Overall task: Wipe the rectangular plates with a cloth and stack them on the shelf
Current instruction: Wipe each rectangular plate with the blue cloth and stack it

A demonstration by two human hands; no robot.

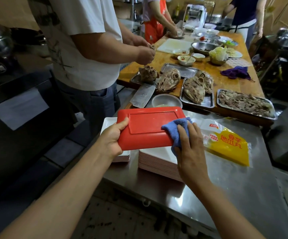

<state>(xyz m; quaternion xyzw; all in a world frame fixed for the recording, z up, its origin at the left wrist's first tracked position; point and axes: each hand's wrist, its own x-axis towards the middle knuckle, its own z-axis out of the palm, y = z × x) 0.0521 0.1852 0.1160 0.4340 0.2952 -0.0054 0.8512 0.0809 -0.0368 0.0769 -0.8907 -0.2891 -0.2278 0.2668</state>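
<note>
The steel table [217,195] ran off the lower right, its far part hidden by trays. Beyond the hands, one tray [246,104] held shredded meat and another [197,95] a cooked head. Under the hands, a stack [157,163] of white plates was largely covered by the red plate [148,128], held underside up. The left hand [113,137] gripped its left edge, thumb on top. The right hand [189,145], fingers nearly straight, pressed a blue cloth [176,126] to its right edge. A yellow bag [229,149] lay just right of that hand.
</note>
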